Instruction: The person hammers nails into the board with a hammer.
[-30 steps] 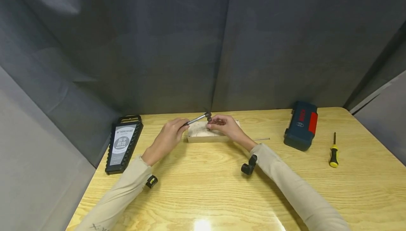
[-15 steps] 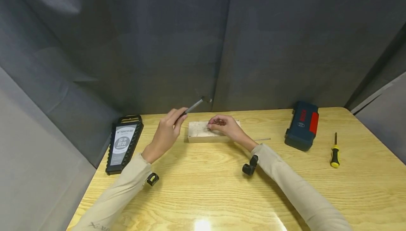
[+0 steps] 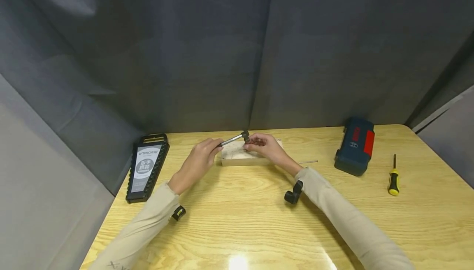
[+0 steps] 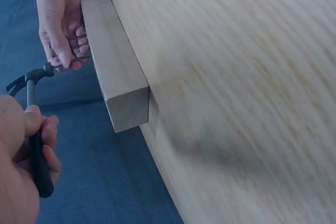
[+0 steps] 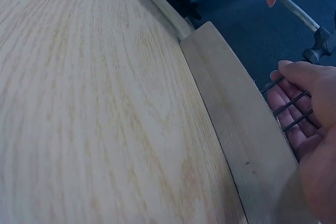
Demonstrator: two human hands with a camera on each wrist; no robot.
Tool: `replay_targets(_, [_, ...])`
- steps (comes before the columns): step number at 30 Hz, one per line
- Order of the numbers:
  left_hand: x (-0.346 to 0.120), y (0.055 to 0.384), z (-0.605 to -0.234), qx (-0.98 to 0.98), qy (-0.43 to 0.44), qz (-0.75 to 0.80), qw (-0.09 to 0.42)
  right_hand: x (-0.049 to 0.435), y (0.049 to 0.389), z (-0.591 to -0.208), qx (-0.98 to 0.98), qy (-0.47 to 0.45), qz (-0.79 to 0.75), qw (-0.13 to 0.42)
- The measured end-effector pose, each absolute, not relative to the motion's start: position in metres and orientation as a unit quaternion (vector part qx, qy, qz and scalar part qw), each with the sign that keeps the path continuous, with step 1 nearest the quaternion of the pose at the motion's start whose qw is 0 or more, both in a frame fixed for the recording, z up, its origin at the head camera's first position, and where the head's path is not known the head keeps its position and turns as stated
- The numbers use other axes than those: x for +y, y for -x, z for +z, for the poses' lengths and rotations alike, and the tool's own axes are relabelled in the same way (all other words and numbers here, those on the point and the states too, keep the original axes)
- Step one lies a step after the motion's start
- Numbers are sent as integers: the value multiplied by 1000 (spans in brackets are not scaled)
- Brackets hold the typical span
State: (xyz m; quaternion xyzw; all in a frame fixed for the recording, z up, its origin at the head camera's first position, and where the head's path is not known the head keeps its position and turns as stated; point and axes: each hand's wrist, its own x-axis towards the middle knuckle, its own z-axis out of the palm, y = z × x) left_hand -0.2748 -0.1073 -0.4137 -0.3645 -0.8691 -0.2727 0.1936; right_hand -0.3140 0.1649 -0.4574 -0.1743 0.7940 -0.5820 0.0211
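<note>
My left hand (image 3: 196, 161) grips a small claw hammer (image 4: 31, 95) by its black handle. The hammer's dark head (image 5: 318, 44) is down at the nail near my right thumb; whether they touch is hard to tell. Thumb and fingers of my right hand (image 3: 269, 150) pinch that nail (image 5: 273, 84), which stands on the pale wooden block (image 3: 240, 161). Two more nails (image 5: 292, 103) stick out of the block beside it, in front of my right palm. The right hand covers part of the block's top in the head view.
A black wrench-set case (image 3: 145, 166) lies at the left of the table. At the right are a dark blue case (image 3: 353, 146) with a red panel and a yellow-black screwdriver (image 3: 394, 181). A thin metal rod (image 3: 309, 162) lies by the block. Dark curtain (image 3: 200, 56) hangs behind.
The left hand raised the hammer above the block half a second ago and has brought it back down to the nail. My right hand has stayed in place on the block.
</note>
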Motion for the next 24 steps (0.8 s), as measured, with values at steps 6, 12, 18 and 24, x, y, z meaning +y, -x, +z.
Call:
replay_targets(6, [-104,276,-415,-869,364,-274,192,168,313,-459,794,170,-584,20])
replay_targets(12, [-102,277,-414,-875,358,-266,189,168,314,-461,793,167,-586,23])
replay_targets(18, [-105,277,-405,-867,365,-261,216,166,316,-461,791,175,-586,27])
replay_targets(24, [-107,281,-388,-809,366,-333,318,166,316,-460,787,181,-589,29])
